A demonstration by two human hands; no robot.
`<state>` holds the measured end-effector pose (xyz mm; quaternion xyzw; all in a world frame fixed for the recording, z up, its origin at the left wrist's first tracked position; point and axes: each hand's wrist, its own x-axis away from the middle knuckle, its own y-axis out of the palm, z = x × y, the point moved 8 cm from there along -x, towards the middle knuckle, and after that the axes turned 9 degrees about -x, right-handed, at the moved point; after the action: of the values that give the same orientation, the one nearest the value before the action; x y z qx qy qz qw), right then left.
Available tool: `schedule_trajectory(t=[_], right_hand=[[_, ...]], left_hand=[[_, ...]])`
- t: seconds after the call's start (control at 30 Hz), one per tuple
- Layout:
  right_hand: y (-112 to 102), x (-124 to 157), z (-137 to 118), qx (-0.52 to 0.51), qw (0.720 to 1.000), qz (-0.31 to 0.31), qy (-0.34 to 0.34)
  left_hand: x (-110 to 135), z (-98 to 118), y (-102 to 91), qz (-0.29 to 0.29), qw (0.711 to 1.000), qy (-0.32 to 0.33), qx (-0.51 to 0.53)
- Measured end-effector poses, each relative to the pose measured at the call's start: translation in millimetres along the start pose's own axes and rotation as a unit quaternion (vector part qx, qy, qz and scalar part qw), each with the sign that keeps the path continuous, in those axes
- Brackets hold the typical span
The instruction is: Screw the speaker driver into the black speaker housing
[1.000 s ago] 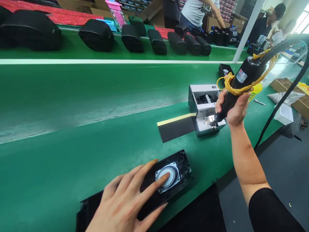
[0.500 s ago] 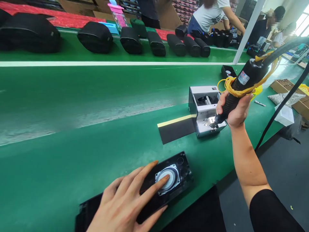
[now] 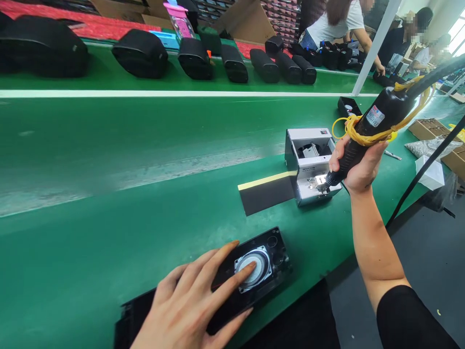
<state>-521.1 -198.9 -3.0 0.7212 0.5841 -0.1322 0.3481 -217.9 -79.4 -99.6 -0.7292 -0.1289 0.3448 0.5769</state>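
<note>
One left hand (image 3: 189,300), one right hand (image 3: 365,169), one power screwdriver (image 3: 378,114), one black housing (image 3: 227,309) with one round speaker (image 3: 259,275).
One silver machine (image 3: 308,167), one dark strip (image 3: 269,196), one small black box (image 3: 342,105), one white box (image 3: 429,174), one clear bag (image 3: 423,147); at least eight black cases (image 3: 140,54), their leftmost group hard to count; at least three other people (image 3: 327,29).

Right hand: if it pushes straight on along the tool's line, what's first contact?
The silver machine, at its front ledge, met by the tip of the black corded tool in the right hand. Depth is unclear; the tip may already touch.
</note>
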Motion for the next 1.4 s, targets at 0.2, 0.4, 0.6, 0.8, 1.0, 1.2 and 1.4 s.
schedule_trajectory(t=[0.2, 0.4, 0.6, 0.8, 1.0, 1.2, 1.4], right_hand=[[-2.5, 0.1, 2.9, 0.001, 1.0, 0.013, 0.006], [-1.9, 3.0, 0.3, -0.006, 1.0, 0.009, -0.003], [2.7, 7.2, -8.8, 0.004, 1.0, -0.008, -0.021], [-0.4, 8.5, -11.6, -0.001, 0.999, 0.017, -0.03], [-11.2, 6.8, -6.9, 0.013, 0.998, 0.061, -0.011], [-11.9, 8.0, -6.5, 0.005, 0.999, 0.052, -0.013], [-10.1, 9.6, -8.3, 0.007, 0.999, 0.039, -0.007]], left_hand=[[-0.6, 2.3, 0.3, 0.003, 1.0, 0.008, -0.009], [-1.8, 1.1, 0.5, -0.003, 1.0, 0.001, -0.006], [-1.5, 3.9, 0.8, -0.008, 1.0, -0.011, 0.003], [-0.9, 6.5, 2.2, -0.011, 0.996, -0.08, 0.024], [-0.9, 6.5, 2.2, -0.006, 0.996, -0.081, 0.032], [-0.9, 6.5, 2.5, -0.008, 0.996, -0.082, 0.037], [-0.4, 8.1, 3.4, -0.004, 0.997, -0.077, 0.026]])
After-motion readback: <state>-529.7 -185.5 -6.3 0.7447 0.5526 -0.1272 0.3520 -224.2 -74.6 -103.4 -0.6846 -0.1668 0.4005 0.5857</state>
